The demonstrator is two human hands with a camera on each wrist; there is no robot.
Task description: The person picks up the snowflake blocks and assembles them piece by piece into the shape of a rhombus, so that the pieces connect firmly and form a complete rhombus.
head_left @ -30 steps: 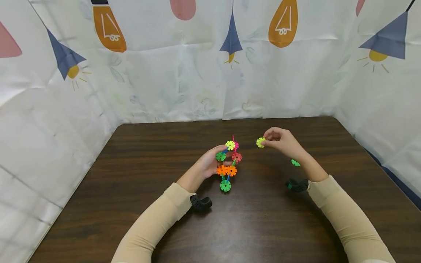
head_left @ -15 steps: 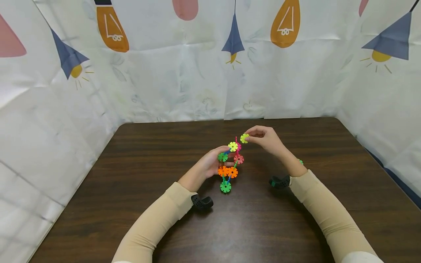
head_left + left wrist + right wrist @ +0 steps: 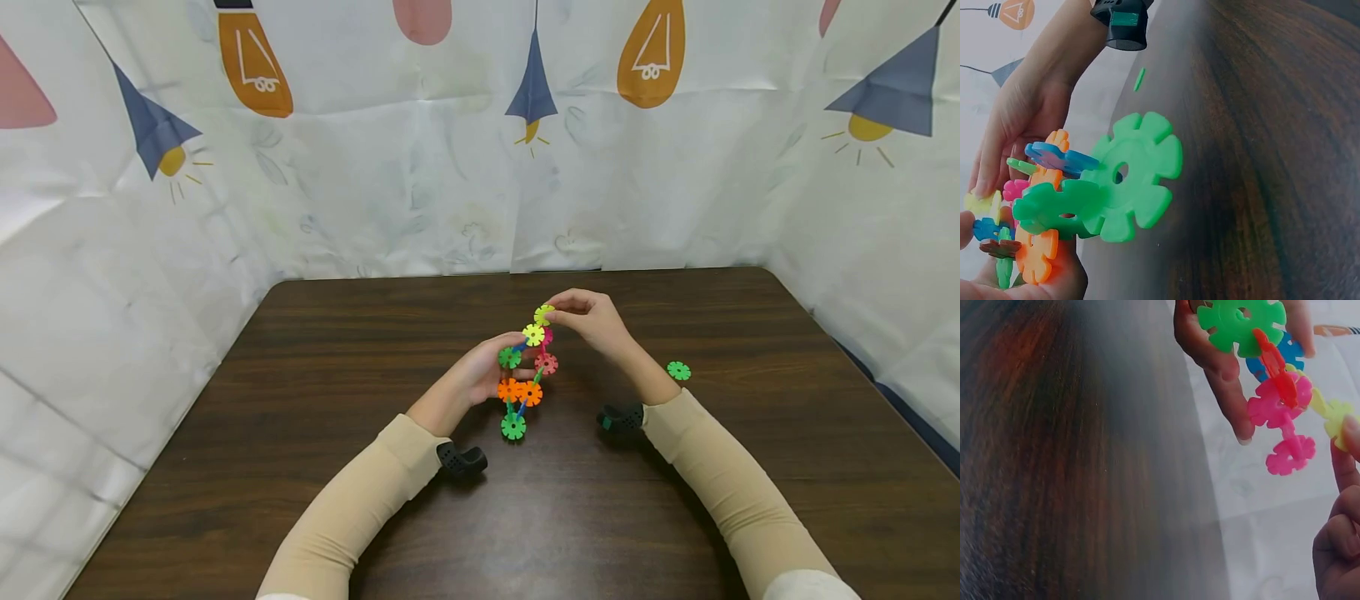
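Note:
In the head view my left hand (image 3: 474,377) holds a linked shape of colourful notched plastic discs (image 3: 531,394) above the table. Orange, green, blue, pink, red and yellow pieces make it up; a large green disc (image 3: 1138,181) sits at its near end in the left wrist view. My right hand (image 3: 588,321) pinches a loose-edged yellow notched disc (image 3: 543,314) between thumb and finger. That disc meets the shape's upper yellow disc (image 3: 533,335); whether their slots are engaged I cannot tell. Palm and fingers of the left hand are partly hidden behind the pieces.
A single green notched disc (image 3: 678,371) lies flat on the dark wooden table (image 3: 300,375), right of the right forearm. Black wrist cameras (image 3: 461,460) hang under both wrists, close to the tabletop. A printed white curtain (image 3: 465,183) stands behind the table.
My right hand has travelled left, bringing the yellow disc up against the top of the linked shape. The left hand stays almost still. The green disc on the table is fully visible again.

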